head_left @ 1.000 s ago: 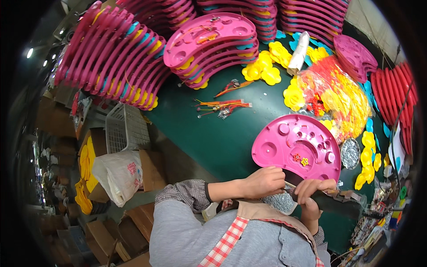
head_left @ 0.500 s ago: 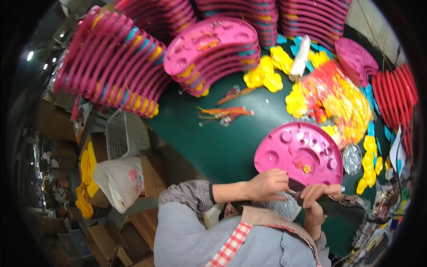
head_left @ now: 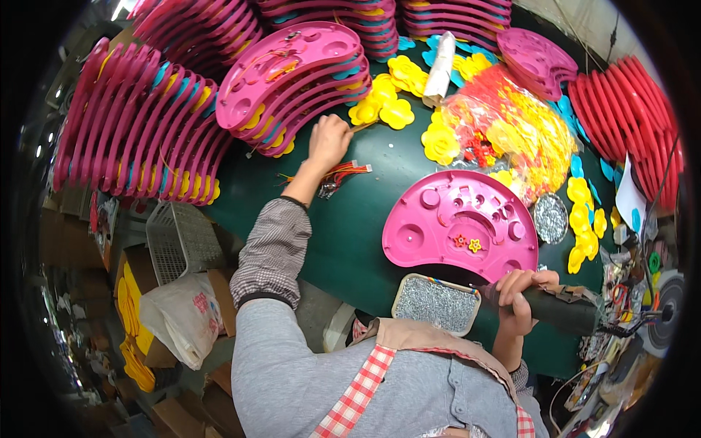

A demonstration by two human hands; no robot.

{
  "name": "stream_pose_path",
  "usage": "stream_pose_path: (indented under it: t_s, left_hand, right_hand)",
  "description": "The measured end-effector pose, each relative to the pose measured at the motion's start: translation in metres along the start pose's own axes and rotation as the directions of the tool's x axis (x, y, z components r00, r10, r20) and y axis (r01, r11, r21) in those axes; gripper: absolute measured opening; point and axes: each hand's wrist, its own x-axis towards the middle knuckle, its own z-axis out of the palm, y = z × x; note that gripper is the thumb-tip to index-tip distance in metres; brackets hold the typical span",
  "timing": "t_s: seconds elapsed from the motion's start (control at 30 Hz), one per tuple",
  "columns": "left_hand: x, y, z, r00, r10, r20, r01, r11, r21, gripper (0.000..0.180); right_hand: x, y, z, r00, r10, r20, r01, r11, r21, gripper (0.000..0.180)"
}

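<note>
My left hand (head_left: 328,140) reaches to the far side of the green table, its fingers closed over a small bundle of wires (head_left: 363,127) whose ends stick out to the right. Just nearer lies a second bundle of red and orange wires (head_left: 349,169). In my right hand (head_left: 520,293) is a black electric screwdriver (head_left: 562,309), its tip pointing left over a tray of small metal screws (head_left: 437,304). Beyond that tray lies a pink curved plastic shell (head_left: 412,252), hollow side up, with a red star-like piece (head_left: 459,240) and a yellow one (head_left: 475,246) in it.
Stacks of pink shells (head_left: 139,124) line the far and left sides. Yellow flower-shaped pieces (head_left: 396,114), a clear bag of red and yellow parts (head_left: 522,128), a round dish of metal bits (head_left: 550,218) and red shells (head_left: 621,109) lie right. A white basket (head_left: 179,241) stands left.
My left hand has left the screwdriver's tip and stretched far left to the wires. My right hand still holds the screwdriver. The screw tray has come into fuller view.
</note>
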Motion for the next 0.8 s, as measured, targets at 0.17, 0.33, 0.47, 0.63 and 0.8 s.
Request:
stream_pose_path:
  t_s: [0.17,0.33,0.47,0.63,0.8]
  left_hand:
    - [0.047,0.049,-0.116,0.894,-0.43,-0.124,-0.015,0.249,-0.968,0.009]
    - [0.046,0.059,-0.154,0.971,-0.164,0.176,0.218,0.295,-0.93,0.008]
    - [0.047,0.075,-0.175,0.981,-0.181,0.072,0.077,0.022,-0.997,0.007]
    - [0.039,0.12,-0.182,0.98,-0.158,0.121,0.094,-0.164,-0.982,0.011]
    - [0.013,0.113,-0.155,0.877,0.083,0.474,0.476,-0.006,-0.88,0.009]
  right_hand:
    - [-0.001,-0.001,-0.014,1.0,0.015,-0.003,-0.015,1.0,-0.028,0.043]
    - [0.007,0.001,-0.008,0.999,0.003,0.046,-0.003,1.0,-0.003,0.043]
    - [0.0,-0.002,-0.009,0.999,0.001,0.036,-0.001,1.0,-0.005,0.043]
    - [-0.003,-0.004,-0.018,1.0,-0.006,0.009,0.006,1.0,-0.029,0.046]
    - [-0.002,-0.009,-0.019,0.999,0.03,-0.023,-0.029,0.999,0.02,0.053]
